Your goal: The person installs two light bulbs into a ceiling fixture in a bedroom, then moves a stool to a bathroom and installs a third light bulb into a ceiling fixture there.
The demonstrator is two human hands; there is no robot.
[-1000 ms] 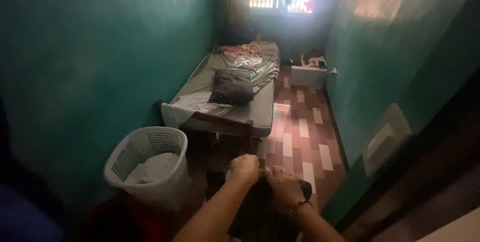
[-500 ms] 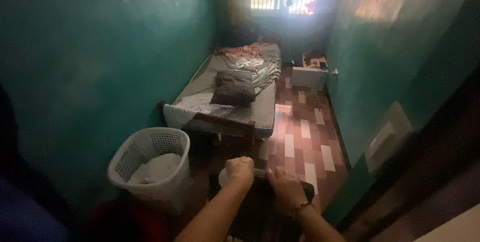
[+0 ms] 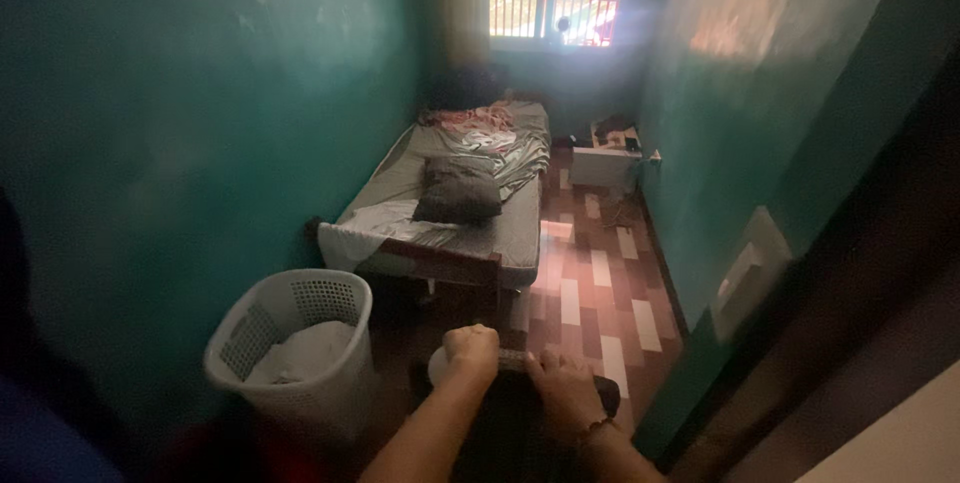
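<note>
Both my hands sit low in the head view on the top edge of a dark, boxy object point(image 3: 545, 433) in front of me; what it is cannot be made out in the dim light. My left hand point(image 3: 470, 348) is closed in a fist over its left end, above a small pale round shape point(image 3: 436, 370). My right hand point(image 3: 560, 393), with a bracelet at the wrist, lies on the edge with fingers curled over it.
A white laundry basket point(image 3: 290, 343) holding pale cloth stands at the left by the teal wall. Ahead is a narrow bed point(image 3: 520, 233) with a dark pillow point(image 3: 458, 190) and rumpled bedding. A tiled floor strip point(image 3: 600, 283) runs along its right to a low white box point(image 3: 603, 165) under the barred window.
Both hands stay on the dark object and have dropped slightly in the view. The view has shifted a little; nothing else has moved.
</note>
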